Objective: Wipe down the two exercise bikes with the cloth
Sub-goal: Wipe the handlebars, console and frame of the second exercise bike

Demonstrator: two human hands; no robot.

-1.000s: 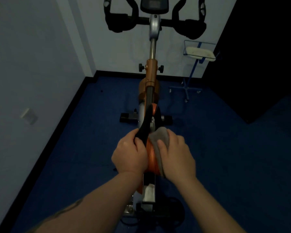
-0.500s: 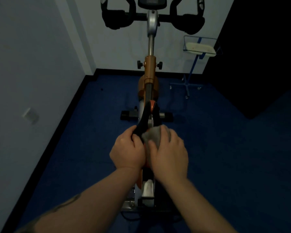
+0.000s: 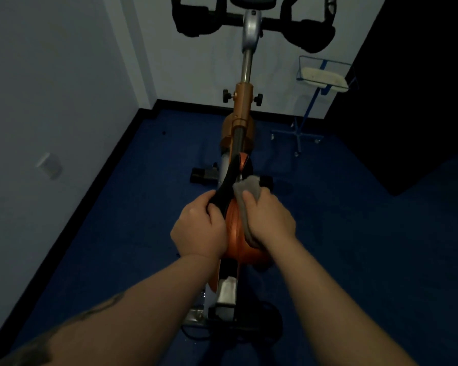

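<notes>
The grey cloth (image 3: 245,191) is clasped in the right hand (image 3: 269,220), whose fingers are curled round it, and it is pressed against the right side of the orange saddle (image 3: 234,233). A fold of the cloth is seen above the fingers, and a strip of it is trapped between the palm and the saddle. The black front part of the saddle is gripped by the left hand (image 3: 200,228), with the thumb laid over its left edge. Both forearms are extended from the lower edge of the view.

The saddle belongs to the exercise bike (image 3: 242,112), which is placed on the blue floor (image 3: 117,220) and is seen from behind. Its orange frame post is continued upward by a silver stem to the black handlebars (image 3: 196,21) near the top edge. A white wall is located to the left. A blue wheeled stand (image 3: 306,122) carrying a pale tray is positioned to the right of the bike, near the far wall.
</notes>
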